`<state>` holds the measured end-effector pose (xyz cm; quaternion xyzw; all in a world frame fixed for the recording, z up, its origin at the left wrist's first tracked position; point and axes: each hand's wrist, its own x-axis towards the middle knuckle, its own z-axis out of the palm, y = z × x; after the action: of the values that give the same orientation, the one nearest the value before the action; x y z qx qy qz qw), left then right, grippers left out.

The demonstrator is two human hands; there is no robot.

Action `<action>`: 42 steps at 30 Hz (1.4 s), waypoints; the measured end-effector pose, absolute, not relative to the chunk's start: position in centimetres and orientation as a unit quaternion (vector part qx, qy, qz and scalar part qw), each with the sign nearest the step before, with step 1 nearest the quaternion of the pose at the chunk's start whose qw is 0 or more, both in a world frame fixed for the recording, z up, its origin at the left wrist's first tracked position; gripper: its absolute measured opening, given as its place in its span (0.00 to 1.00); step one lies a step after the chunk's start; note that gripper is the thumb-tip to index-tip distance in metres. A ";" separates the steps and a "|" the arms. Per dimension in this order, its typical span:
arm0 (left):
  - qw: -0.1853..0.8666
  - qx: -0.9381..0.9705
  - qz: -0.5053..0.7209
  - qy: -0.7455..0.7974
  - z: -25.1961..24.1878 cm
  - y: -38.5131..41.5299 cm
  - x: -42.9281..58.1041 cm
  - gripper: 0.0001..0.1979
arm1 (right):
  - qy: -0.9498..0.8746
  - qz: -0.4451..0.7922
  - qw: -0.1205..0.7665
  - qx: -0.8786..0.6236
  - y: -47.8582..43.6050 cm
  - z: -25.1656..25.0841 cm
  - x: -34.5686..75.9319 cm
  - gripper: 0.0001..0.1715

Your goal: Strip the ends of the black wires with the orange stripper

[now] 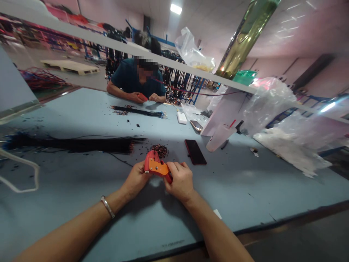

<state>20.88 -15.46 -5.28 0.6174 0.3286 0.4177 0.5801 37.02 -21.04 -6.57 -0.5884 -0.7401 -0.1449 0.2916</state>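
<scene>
An orange and red hand tool (156,166), like a wire stripper, sits above the blue table between both my hands. My right hand (180,181) is wrapped round its red handle. My left hand (136,178), with a metal bracelet on the wrist, is closed at the tool's left side near the jaws; what its fingers pinch is hidden. Just beyond the tool lies a small pile of dark wire clippings (160,149). A long bundle of black wires (81,144) stretches across the table to the left.
A dark phone (195,151) lies right of the clippings. Across the blue table (245,189) a person (136,78) works on another wire bundle (139,111). A white box and a second phone (196,125) lie further back. Clear plastic bags (272,105) crowd the right side.
</scene>
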 end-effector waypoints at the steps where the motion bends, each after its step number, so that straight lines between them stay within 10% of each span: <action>1: 0.581 0.616 0.419 0.329 -5.4 -15.4 20.9 0.10 | -0.739 -0.147 0.287 -0.592 -21.0 -6.6 37.0 0.14; 27: 0.565 0.581 0.451 0.374 -5.6 -14.5 21.4 0.17 | -0.697 -0.040 0.260 -0.667 -19.5 -5.9 36.6 0.07; 36: 0.460 0.614 0.471 0.435 -5.6 -13.8 20.3 0.11 | -0.452 0.622 0.484 -0.417 -22.2 -4.5 37.5 0.17; 42: 0.421 0.633 0.464 0.455 -6.1 -13.3 19.8 0.11 | -0.351 0.732 0.464 -0.354 -22.4 -5.8 37.0 0.21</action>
<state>19.83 -13.33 -6.11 0.6329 0.4553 0.4635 0.4211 37.01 -22.41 -5.79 -0.3544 -0.3507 0.7321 0.4642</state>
